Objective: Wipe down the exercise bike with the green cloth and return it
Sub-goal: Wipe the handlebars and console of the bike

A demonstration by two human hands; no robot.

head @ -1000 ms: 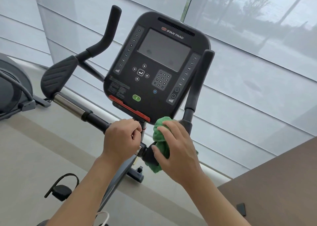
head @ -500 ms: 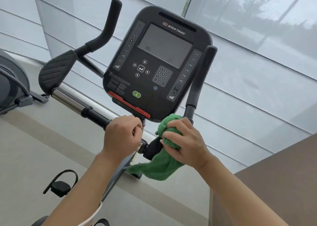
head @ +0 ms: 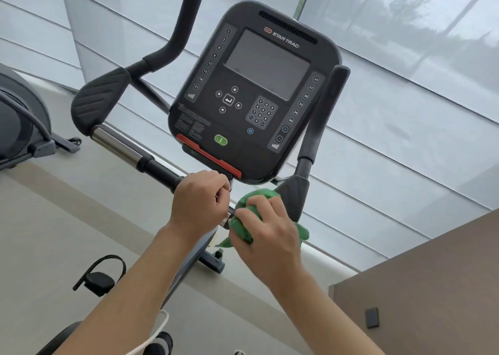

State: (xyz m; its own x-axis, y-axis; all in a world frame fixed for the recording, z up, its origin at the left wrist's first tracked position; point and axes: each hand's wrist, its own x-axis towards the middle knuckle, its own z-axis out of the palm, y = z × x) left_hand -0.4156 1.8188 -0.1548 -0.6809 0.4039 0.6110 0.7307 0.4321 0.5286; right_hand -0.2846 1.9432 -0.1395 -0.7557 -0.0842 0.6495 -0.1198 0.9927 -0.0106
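Note:
The exercise bike's black console point(head: 253, 90) fills the middle of the head view, with dark handlebars point(head: 151, 163) running left and an upright grip point(head: 321, 117) on the right. My left hand point(head: 199, 203) grips the handlebar just below the console's red strip. My right hand point(head: 267, 228) holds the bunched green cloth point(head: 245, 228) wrapped round the bar right beside my left hand, under the console. A corner of the cloth hangs below my fingers.
A pedal with a strap point(head: 98, 279) shows at lower left. Another grey machine point(head: 21, 128) stands at the far left. A brown surface point(head: 421, 287) with a small dark object point(head: 371, 317) lies at lower right. Window blinds point(head: 405, 111) sit behind the bike.
My right hand has slid the cloth back left along the bar toward my left hand, and less cloth hangs down. My left hand kept its grip.

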